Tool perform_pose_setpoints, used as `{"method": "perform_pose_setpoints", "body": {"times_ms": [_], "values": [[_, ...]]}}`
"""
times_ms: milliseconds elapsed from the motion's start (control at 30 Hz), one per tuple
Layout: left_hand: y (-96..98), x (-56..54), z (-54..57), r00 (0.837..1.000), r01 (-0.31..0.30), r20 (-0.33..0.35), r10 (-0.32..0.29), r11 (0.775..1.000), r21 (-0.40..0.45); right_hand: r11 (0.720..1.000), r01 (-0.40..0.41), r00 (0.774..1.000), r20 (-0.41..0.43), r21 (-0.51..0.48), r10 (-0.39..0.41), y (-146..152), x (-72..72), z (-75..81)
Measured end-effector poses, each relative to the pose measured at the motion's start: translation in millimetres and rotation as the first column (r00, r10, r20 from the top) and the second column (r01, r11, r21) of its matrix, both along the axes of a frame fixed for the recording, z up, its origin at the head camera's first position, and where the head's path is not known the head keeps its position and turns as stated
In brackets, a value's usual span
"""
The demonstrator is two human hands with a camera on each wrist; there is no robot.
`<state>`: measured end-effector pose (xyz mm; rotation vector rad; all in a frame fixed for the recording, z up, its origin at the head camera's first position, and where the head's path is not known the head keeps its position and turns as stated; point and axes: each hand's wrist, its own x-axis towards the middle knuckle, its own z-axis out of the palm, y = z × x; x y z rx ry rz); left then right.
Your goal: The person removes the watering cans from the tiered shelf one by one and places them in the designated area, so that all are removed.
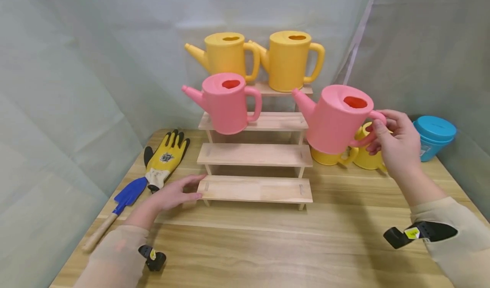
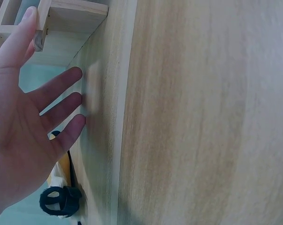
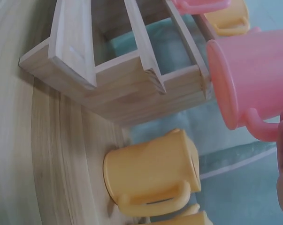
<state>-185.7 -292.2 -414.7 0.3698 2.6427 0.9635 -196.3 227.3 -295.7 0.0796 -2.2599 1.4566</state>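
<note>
My right hand [image 1: 400,141] grips the handle of a pink watering can [image 1: 338,120], held up at the right of a stepped wooden stand [image 1: 254,154]. The can tilts slightly, its spout toward the stand. At the lowest step's left end, my left hand [image 1: 178,193] touches the wood with thumb and forefinger; the other fingers extend loosely in the left wrist view. A second pink watering can [image 1: 228,105] sits on the step below the top, at the left. Two yellow watering cans, one left [image 1: 226,56] and one right [image 1: 289,62], stand on the top step.
Two more yellow watering cans, the nearer [image 3: 148,168] and another [image 1: 369,152], stand on the table right of the stand. A blue lidded tub [image 1: 432,137] is at the far right. Yellow-black gloves [image 1: 166,156] and a blue trowel [image 1: 130,192] lie on the left. Pale curtains hang behind.
</note>
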Motion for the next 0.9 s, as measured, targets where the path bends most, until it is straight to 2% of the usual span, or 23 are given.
{"method": "perform_pose_setpoints", "body": {"times_ms": [233, 467, 733, 900], "values": [[0.1, 0.9, -0.1, 1.0, 0.006, -0.006, -0.006, 1.0, 0.018, 1.0, 0.019, 1.0, -0.009, -0.011, -0.019, 10.0, 6.1, -2.7], [-0.2, 0.2, -1.1, 1.0, 0.009, -0.008, -0.008, 1.0, 0.027, 0.997, 0.001, 1.0, -0.021, -0.077, -0.003, 21.1, 14.6, -6.0], [0.6, -0.2, -2.1, 1.0, 0.016, -0.01, -0.016, 1.0, 0.026, 1.0, 0.015, 1.0, 0.022, -0.001, -0.015, 30.0, 23.3, -15.1], [-0.1, 0.4, -0.1, 1.0, 0.01, -0.01, -0.009, 1.0, 0.016, 1.0, 0.019, 0.999, 0.036, -0.004, -0.019, 33.9, 26.1, -23.4]]}}
